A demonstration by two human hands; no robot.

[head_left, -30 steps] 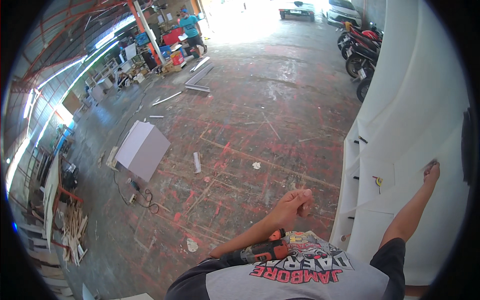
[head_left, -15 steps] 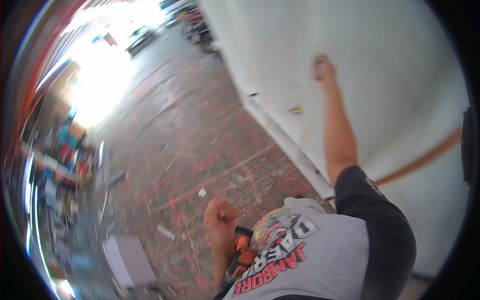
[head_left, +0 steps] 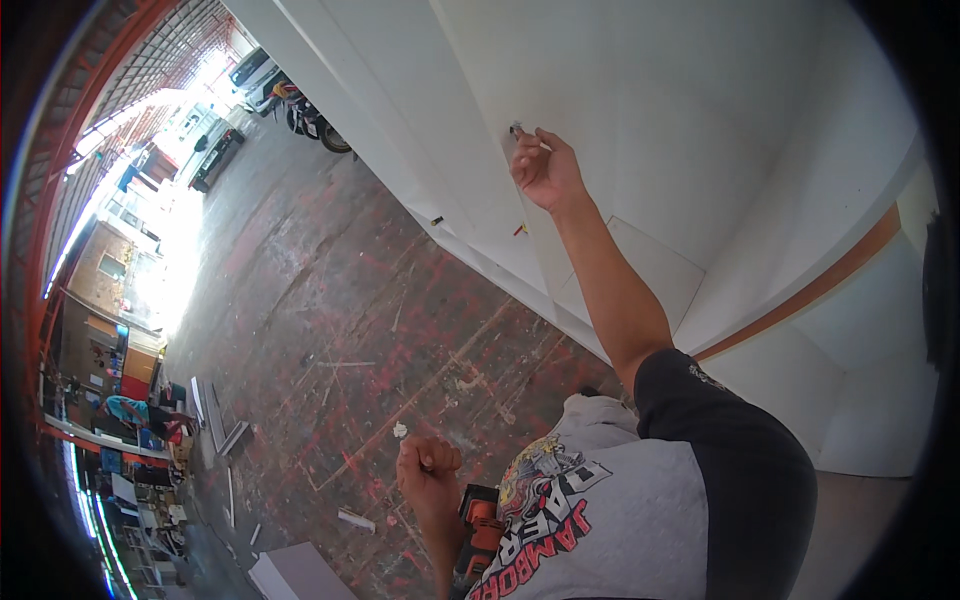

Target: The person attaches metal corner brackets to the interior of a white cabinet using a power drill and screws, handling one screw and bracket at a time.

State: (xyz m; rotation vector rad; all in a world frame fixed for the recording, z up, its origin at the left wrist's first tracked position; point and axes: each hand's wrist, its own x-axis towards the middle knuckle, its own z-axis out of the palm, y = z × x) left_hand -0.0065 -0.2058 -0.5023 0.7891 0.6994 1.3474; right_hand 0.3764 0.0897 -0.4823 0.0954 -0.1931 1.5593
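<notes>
Right hand (head_left: 545, 168) raised against tall white painted cabinet panel (head_left: 640, 110), fingers pinched narrow on small dark fitting (head_left: 516, 129) at panel edge. Left hand (head_left: 428, 472) fisted, empty, beside orange power drill (head_left: 480, 530) at hip, above paint-stained concrete floor (head_left: 340, 310).

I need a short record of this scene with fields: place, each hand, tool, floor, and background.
place: workshop hall with a white cabinet on the right
right hand: raised to the cabinet panel, fingers pinching a small dark part against it
left hand: closed in a fist, low near the body; whether it holds anything cannot be told
tool: orange drill at the waist, below the left hand
floor: concrete with red paint stains, loose white strips
background: motorcycles, parked cars, another person far left
</notes>
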